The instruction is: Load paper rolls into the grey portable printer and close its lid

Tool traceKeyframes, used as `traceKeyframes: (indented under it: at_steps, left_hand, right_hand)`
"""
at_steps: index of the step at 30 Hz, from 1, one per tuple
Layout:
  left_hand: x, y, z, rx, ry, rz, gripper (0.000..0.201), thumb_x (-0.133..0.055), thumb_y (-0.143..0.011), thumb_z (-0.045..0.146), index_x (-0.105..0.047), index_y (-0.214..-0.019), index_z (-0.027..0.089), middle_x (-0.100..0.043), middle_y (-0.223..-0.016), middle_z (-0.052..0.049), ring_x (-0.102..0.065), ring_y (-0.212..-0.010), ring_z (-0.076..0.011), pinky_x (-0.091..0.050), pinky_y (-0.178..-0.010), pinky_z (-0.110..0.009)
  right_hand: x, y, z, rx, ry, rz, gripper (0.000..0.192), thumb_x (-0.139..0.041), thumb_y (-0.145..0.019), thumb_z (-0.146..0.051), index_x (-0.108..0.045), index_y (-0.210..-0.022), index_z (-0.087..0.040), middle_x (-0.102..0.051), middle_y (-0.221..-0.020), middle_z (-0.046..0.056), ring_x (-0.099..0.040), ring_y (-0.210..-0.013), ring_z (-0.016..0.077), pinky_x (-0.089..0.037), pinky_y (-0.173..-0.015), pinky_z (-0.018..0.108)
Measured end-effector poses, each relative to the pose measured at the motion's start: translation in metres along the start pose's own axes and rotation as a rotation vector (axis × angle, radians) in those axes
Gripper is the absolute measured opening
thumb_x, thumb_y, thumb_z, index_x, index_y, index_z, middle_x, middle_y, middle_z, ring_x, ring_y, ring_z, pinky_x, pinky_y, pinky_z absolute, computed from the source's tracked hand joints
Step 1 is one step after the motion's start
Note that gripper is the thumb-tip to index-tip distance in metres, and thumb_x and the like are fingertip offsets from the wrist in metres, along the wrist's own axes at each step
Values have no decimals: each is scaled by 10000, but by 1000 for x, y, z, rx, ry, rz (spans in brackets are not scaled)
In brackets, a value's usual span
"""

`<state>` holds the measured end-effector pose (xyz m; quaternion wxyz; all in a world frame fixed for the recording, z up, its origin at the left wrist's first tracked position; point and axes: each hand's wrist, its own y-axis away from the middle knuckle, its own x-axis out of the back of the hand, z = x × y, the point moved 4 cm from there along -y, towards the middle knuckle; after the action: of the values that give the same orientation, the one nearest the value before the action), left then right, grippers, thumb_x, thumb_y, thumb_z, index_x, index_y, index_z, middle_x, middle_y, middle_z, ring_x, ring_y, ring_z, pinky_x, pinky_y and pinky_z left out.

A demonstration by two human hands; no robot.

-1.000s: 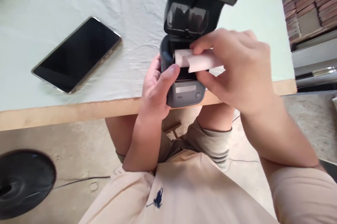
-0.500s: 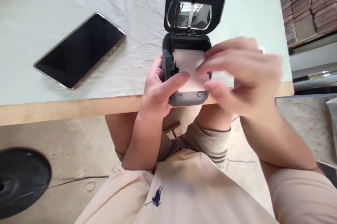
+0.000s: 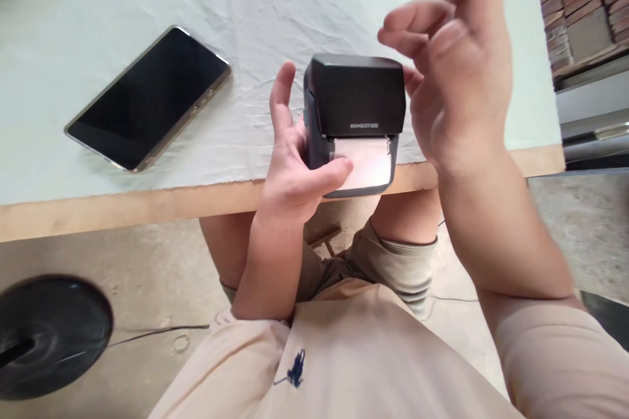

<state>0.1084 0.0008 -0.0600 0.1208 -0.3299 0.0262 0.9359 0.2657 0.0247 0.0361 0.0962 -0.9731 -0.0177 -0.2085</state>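
- While the left hand (image 3: 295,166) is clamped on the printer (image 3: 358,132), the right hand (image 3: 459,71) hangs off the other side of it with fingers apart and half curled, holding nothing.
- The printer lies just to the right of the left hand's palm and to the left of the right hand, between the two; the left hand is the nearer one, being in contact with it.
- Its longer visible side seems to run outward from the person's body, and its lid (image 3: 361,88) is down, on the side farther out from the left thumb.
- Below the lid, a white paper strip (image 3: 371,160) comes out toward the person, and the left thumb lies across its left part; the left forefinger is lifted, apart from the printer's side.
- One lower finger of the right hand is close to the printer's right edge; whether it touches cannot be told.
- Under both hands runs the near edge of the counter (image 3: 147,199); whether the printer rests there or is held above it is unclear.
- Well to the left of the left hand, a phone (image 3: 147,98) lies face up, slanting outward toward the right.
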Motion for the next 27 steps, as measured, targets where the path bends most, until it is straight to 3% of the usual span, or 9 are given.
traceKeyframes:
  at_steps: [3, 6, 9, 13, 16, 19, 22, 25, 27]
  left_hand:
    - [-8, 3, 8, 9, 90, 57, 1158, -917, -705, 345, -302, -1685, 391, -772, -1267, -26, -752, -1268, -343, -621, -1014, -425]
    - [-23, 5, 24, -8, 233, 121, 640, -799, -826, 443, -555, -1401, 302, -743, -1351, -38, -647, -1446, -357, -586, -1130, -437]
    - [-34, 6, 33, 93, 267, 263, 296, -572, -930, 422, -618, -1191, 291, -781, -1261, -28, -571, -1539, -326, -538, -1207, -436]
    - [-40, 4, 39, 136, 250, 341, 258, -475, -970, 247, -609, -1187, 282, -800, -1203, -35, -559, -1556, -279, -496, -1258, -444]
    - [-42, 2, 40, 116, 279, 341, 290, -451, -985, 137, -597, -1200, 265, -789, -1117, -39, -578, -1540, -257, -500, -1258, -420]
    - [-41, 0, 39, 66, 282, 370, 267, -479, -980, 122, -599, -1188, 239, -772, -1018, -35, -595, -1521, -259, -485, -1269, -397]
    - [-35, -2, 36, 40, 281, 399, 330, -455, -935, 61, -608, -1169, 236, -769, -952, -20, -622, -1486, -237, -510, -1239, -381]
    - [-28, -3, 32, 56, 282, 343, 357, -470, -938, 44, -638, -1160, 267, -791, -972, 12, -672, -1419, -188, -557, -1160, -304]
    - [-25, -2, 31, 62, 286, 322, 356, -476, -956, 49, -659, -1167, 269, -796, -1009, 33, -696, -1378, -161, -559, -1136, -266]
  right_hand:
    - [-7, 10, 3, -17, -154, -55, 597, -800, -869, -580, -523, -1325, -312, -674, -1256, 39, -663, -1260, 266, -601, -1042, 419]
    - [-19, 17, 14, -153, -220, -184, 658, -843, -867, -574, -504, -1376, -331, -684, -1216, 25, -708, -1097, 234, -634, -834, 353]
    - [-22, 21, 19, -159, -259, -152, 667, -872, -841, -613, -520, -1345, -354, -699, -1222, 17, -711, -1135, 244, -643, -777, 331]
    - [-17, 27, 17, -142, -193, -125, 632, -815, -902, -583, -520, -1402, -333, -706, -1261, 19, -727, -1100, 221, -653, -798, 330]
    - [-4, 30, 12, -64, -112, -96, 593, -794, -927, -507, -547, -1436, -329, -618, -1520, 29, -688, -1309, 237, -655, -967, 359]
    - [7, 31, 8, 16, -39, -165, 722, -885, -849, -434, -549, -1484, -362, -526, -1660, -3, -562, -1523, 279, -612, -1139, 398]
    - [10, 31, 6, 37, -3, -234, 740, -917, -823, -390, -566, -1475, -376, -496, -1691, -16, -573, -1515, 287, -610, -1170, 412]
    - [14, 28, -4, 81, 101, -95, 599, -922, -814, -456, -630, -1323, -335, -636, -1441, 20, -675, -1330, 290, -659, -966, 404]
    - [17, 25, -15, 122, 195, 81, 376, -853, -895, -513, -631, -1112, -301, -640, -1102, 4, -738, -995, 217, -615, -747, 359]
